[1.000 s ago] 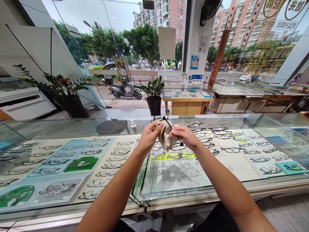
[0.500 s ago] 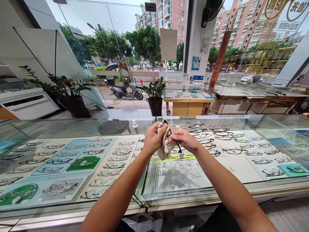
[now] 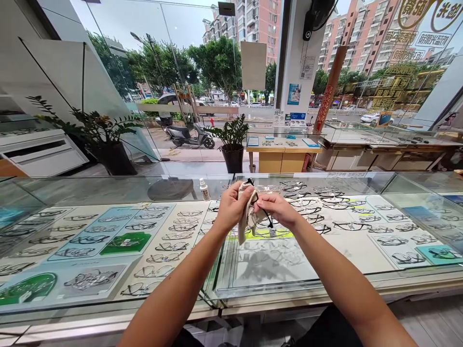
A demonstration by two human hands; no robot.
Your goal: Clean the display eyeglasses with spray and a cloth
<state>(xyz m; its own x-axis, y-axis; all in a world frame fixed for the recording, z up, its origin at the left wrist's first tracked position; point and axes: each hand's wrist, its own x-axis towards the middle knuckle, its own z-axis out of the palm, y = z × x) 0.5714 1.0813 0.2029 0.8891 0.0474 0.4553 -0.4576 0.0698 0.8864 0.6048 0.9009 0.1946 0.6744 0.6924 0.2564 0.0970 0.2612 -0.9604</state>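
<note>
Head view: black-framed glasses (image 3: 266,218) are held just above the glass display case (image 3: 289,289), partly wrapped in a beige cloth (image 3: 247,222). The left hand (image 3: 229,208) is closed on cloth and frame; the right hand (image 3: 278,210) pinches the frame's other side, almost touching the left. The frame looks light, thin and probably fragile, best held by the rim; the cloth is soft and limp. Inside the case lie rows of spectacles (image 3: 170,246) on printed mats. A small spray bottle (image 3: 204,189) stands at its far edge.
</note>
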